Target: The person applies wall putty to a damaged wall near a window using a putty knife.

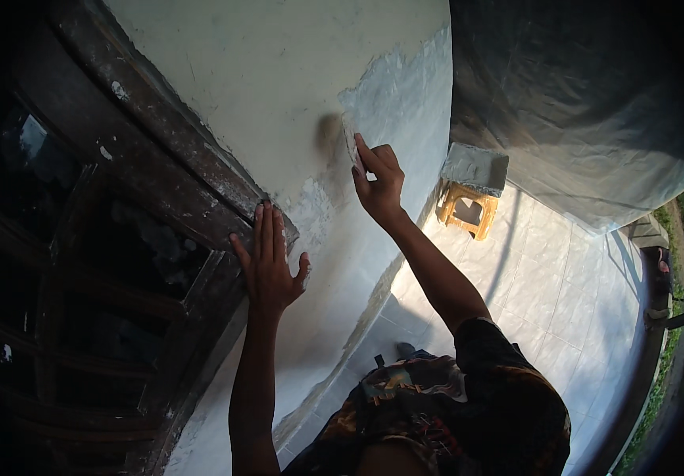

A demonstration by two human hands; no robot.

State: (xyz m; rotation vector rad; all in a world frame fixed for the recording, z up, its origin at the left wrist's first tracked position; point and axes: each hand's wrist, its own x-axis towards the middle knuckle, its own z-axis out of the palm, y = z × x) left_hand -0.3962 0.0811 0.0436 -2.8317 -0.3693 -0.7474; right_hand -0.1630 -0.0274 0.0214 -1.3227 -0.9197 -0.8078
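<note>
My right hand (pixel 379 178) is closed on a putty knife (pixel 350 141), its thin, white-smeared edge against the wall (pixel 278 87). Its handle is mostly hidden by my fingers. Fresh pale coating (pixel 405 95) covers the wall to the right of the blade, with a ragged border against the duller beige surface. My left hand (pixel 273 266) lies with fingers stretched out on the corner of a dark wooden window frame (pixel 175 170), holding nothing. White smears mark its fingers and thumb.
Glass panes (pixel 128 230) sit in the frame at left. A grey rectangular tub (pixel 475 168) rests on a yellow plastic stool (pixel 469 213) at right, on the tiled floor (pixel 540 293). Dark sheeting (pixel 564 103) hangs behind it. Greenery (pixel 663 373) shows at the far right.
</note>
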